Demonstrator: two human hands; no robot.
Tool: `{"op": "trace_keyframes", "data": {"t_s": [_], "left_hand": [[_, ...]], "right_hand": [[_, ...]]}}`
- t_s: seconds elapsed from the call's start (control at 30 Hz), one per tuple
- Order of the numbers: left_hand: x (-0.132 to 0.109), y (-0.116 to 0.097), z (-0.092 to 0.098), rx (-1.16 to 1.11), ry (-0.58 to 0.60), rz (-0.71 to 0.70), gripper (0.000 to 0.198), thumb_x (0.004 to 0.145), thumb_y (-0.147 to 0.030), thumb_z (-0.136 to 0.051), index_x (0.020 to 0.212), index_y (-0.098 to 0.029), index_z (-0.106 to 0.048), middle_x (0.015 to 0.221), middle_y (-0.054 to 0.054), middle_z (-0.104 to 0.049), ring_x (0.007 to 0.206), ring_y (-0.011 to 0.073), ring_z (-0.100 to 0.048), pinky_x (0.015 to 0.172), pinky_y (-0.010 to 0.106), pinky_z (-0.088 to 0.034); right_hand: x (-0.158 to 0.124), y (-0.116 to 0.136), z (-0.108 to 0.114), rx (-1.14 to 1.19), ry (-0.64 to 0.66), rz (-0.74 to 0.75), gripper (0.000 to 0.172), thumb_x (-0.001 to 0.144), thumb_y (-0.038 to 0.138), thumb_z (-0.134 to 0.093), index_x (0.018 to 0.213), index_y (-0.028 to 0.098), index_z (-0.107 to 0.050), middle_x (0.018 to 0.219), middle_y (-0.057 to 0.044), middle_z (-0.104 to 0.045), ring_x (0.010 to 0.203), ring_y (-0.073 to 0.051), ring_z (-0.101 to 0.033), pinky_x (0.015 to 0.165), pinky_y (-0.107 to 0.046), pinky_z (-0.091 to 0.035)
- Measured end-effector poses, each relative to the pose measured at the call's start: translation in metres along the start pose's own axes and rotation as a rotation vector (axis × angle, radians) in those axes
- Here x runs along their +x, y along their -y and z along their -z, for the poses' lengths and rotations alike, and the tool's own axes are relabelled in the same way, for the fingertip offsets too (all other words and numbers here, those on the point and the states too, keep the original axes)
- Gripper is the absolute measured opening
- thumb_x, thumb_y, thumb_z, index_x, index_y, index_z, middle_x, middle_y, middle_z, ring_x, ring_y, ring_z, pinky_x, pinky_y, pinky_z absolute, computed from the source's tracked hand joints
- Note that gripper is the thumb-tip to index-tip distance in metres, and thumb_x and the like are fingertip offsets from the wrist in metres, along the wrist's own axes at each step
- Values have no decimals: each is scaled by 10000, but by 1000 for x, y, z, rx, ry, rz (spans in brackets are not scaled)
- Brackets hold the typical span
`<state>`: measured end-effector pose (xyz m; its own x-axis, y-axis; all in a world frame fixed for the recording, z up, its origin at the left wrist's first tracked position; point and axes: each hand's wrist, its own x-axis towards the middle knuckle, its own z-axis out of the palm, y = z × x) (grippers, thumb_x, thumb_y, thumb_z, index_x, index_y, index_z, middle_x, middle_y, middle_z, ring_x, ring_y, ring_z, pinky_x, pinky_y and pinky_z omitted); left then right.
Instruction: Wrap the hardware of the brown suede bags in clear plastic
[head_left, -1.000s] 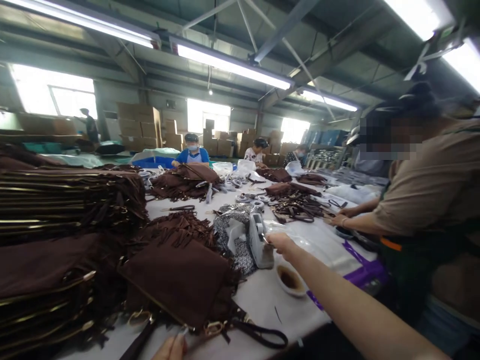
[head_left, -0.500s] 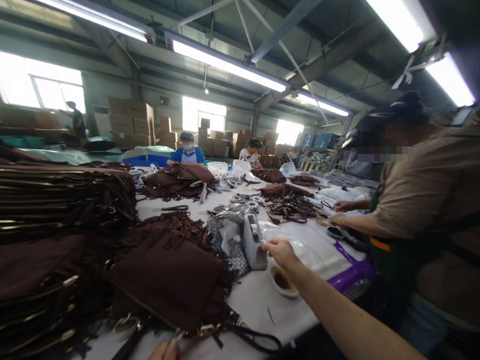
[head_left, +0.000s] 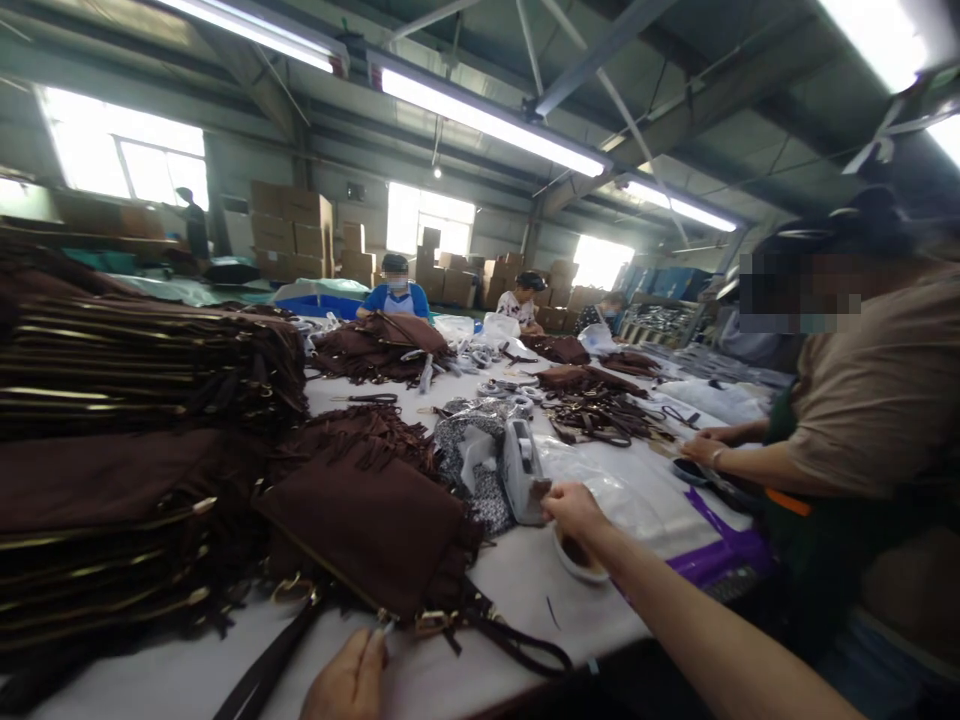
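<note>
- A worker's right hand (head_left: 574,508) reaches out over the long white work table (head_left: 517,590), its fingers curled narrow at the base of a small white-and-grey handheld device (head_left: 523,470) that stands upright just beyond a shallow white dish of dark liquid (head_left: 579,558); whether the fingers actually pinch anything cannot be told.
- The worker's left hand (head_left: 349,680) rests at the near edge of the table, fingers loosely bent, the fingertips touching the near corner of a flat dark-brown suede fringed bag (head_left: 375,525), close to its brass ring hardware (head_left: 429,622).
- The bag lies flat in the middle foreground, its long axis running from far left to near right; the fringe points to the far side, the brass-edged end toward the near side.
- A dark-brown strap (head_left: 517,645) loops out of the bag's near right corner across the table, and a second strap runs off toward the near left.
- To the left, tall stacks of matching brown bags with gold zip edges (head_left: 112,520) lie piled flat.
- Just beyond the bag sits a crumpled grey-patterned wrapping (head_left: 469,450), with clear plastic sheets (head_left: 622,490) to its right.
- On the right a co-worker in a beige shirt (head_left: 870,400) leans over the table, a hand (head_left: 701,450) near a purple strip (head_left: 720,545).
- At the far end, a seated person in a blue top (head_left: 396,298) works behind another heap of brown bags.
</note>
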<state>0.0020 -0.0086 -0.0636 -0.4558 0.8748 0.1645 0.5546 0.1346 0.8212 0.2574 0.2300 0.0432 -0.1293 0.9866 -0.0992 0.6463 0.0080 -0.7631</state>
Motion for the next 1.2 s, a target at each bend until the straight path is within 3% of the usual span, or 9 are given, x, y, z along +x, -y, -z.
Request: {"op": "trace_keyframes", "data": {"t_s": [0.1, 0.2, 0.27, 0.43, 0.57, 0.7, 1.0, 1.2], "left_hand": [[-9, -20, 4, 35, -23, 17, 350, 938, -337, -313, 668, -237, -511, 615, 28, -621, 580, 179, -584, 586, 300, -433], [-13, -34, 7, 100, -15, 26, 345, 962, -297, -276, 690, -236, -478, 636, 37, -610, 587, 175, -566, 583, 307, -401], [-15, -39, 8, 178, -2, 22, 332, 970, -278, -271, 715, -234, -479, 651, 46, -617, 596, 179, -571, 582, 314, -386], [-21, -37, 12, 364, 53, 26, 310, 973, -231, -275, 786, -208, -521, 719, 78, -662, 655, 199, -615, 608, 326, -391], [-24, -31, 11, 377, 82, 41, 283, 965, -191, -295, 834, -190, -546, 778, 89, -688, 716, 204, -649, 641, 316, -419], [-27, -27, 9, 376, 86, 51, 272, 957, -164, -307, 878, -177, -567, 821, 96, -703, 745, 211, -667, 652, 316, -439], [-28, -26, 9, 428, 108, 48, 274, 927, -101, -322, 915, -164, -589, 851, 105, -711, 782, 224, -686, 676, 317, -478], [-30, -23, 4, 489, 86, 19, 278, 912, -61, -334, 954, -146, -595, 866, 116, -708, 779, 218, -686, 675, 309, -498]], "right_hand": [[-34, 10, -16, -8, 201, 107, 145, 691, 180, -604, 569, 152, -677, 565, -13, -647, 513, -104, -476, 518, -232, -334], [-71, 30, -47, 45, 524, 182, 157, 739, 272, -600, 698, 163, -706, 628, -16, -687, 513, -100, -474, 511, -219, -340], [-91, 46, -70, 105, 670, 190, 168, 739, 253, -571, 749, 157, -708, 645, -19, -695, 519, -97, -480, 509, -208, -341], [-110, 75, -116, 127, 798, 175, 190, 672, 156, -544, 738, 157, -723, 608, 2, -679, 484, -81, -452, 456, -193, -292], [-111, 77, -139, 13, 771, 256, 190, 730, 261, -592, 629, 158, -716, 505, 13, -618, 411, -73, -378, 405, -211, -250], [-114, 73, -154, -82, 675, 202, 180, 713, 252, -622, 593, 159, -720, 441, 24, -578, 371, -69, -353, 372, -221, -228], [-120, 91, -154, -169, 659, 68, 182, 665, 226, -655, 492, 171, -638, 397, 36, -534, 361, -64, -349, 353, -215, -230], [-117, 89, -162, -206, 658, 73, 215, 663, 226, -644, 460, 184, -588, 389, 32, -519, 360, -80, -383, 373, -227, -260]]}}
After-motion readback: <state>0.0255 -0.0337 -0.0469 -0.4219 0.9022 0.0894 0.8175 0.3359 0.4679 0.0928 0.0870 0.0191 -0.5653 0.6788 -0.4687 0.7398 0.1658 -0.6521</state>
